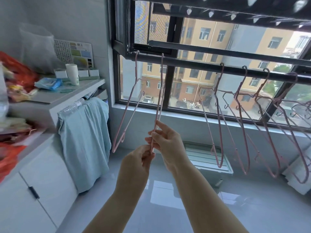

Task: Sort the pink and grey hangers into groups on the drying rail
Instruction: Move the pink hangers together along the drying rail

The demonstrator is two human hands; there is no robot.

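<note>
Both hands pinch the low end of one pink hanger [159, 105]: left hand [137, 163] grip grasping its tip, right hand [165, 143] just above. Its hook sits on the drying rail [193, 64], another pink hanger [127, 106] just left; remaining hangers [244, 118] bunched well right.

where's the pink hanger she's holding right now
In the head view, the held pink hanger hangs from the drying rail left of centre, just right of another pink hanger, both hands pinching its bottom end.
</note>
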